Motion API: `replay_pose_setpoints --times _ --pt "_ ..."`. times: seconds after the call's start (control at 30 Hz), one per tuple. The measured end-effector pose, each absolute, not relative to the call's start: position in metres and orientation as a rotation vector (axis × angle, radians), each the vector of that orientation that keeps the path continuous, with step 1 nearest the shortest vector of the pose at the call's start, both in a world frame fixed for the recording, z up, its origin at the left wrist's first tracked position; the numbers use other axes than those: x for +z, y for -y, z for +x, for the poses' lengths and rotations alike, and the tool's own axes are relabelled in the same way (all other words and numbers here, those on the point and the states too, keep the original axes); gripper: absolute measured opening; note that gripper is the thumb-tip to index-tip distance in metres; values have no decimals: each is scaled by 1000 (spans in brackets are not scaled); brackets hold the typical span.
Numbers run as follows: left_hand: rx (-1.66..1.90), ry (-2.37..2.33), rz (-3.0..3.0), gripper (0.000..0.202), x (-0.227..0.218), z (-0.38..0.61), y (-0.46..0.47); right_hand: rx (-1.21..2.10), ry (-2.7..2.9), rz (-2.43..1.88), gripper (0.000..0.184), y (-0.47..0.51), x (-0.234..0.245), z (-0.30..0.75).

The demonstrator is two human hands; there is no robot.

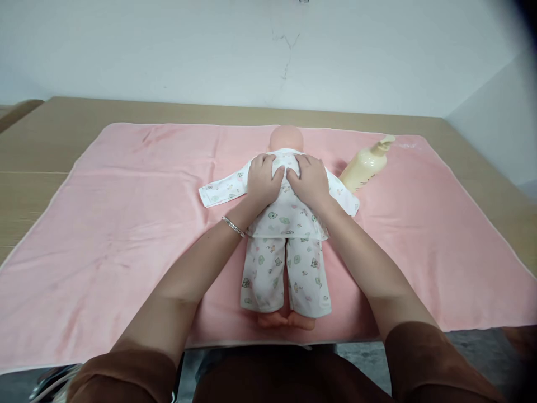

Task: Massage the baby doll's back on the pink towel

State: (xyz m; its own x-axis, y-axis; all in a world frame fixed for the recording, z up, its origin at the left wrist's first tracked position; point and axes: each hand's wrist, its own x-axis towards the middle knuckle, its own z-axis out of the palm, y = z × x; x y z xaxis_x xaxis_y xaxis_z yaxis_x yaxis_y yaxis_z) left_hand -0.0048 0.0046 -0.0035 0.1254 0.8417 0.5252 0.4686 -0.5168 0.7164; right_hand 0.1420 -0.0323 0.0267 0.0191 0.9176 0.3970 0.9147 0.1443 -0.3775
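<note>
A baby doll (287, 221) in a white printed top and trousers lies lengthwise before me, with the smooth back of its head (286, 138) upward and its bare feet (287, 320) toward me. On the left side of its upper back rests my left hand (265, 179), palm down. My right hand (309, 180) lies the same way on the right side. Both thumbs point inward and nearly meet over the middle of the back. The fingers lie over the cloth, grasping nothing. The doll's sleeves stretch out to either side.
Under the doll a pink cloth (138, 235) covers most of the wooden table (210, 111). A cream pump bottle (366, 167) leans or lies tilted beside the doll's right-hand sleeve. Behind the table stands a white wall (168, 50) with cracks.
</note>
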Motion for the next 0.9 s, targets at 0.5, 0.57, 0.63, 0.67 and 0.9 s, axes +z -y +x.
replay_pose_setpoints --times 0.5,0.57,0.63,0.67,0.9 --pt "1286 -1455 2195 28 6 -1 14 -156 1887 -1835 49 55 27 126" --pt "1262 -1538 2227 29 6 -1 13 -142 1874 -1859 48 55 26 126" --pt "1236 -1528 2251 34 2 -2 7 -106 1888 -1848 50 49 23 130" --pt "1215 -1495 2260 37 0 -3 2 -83 1907 -1830 52 44 22 133" --pt "1194 -1359 2312 43 -6 -7 -7 -43 2018 -1704 58 32 16 144"
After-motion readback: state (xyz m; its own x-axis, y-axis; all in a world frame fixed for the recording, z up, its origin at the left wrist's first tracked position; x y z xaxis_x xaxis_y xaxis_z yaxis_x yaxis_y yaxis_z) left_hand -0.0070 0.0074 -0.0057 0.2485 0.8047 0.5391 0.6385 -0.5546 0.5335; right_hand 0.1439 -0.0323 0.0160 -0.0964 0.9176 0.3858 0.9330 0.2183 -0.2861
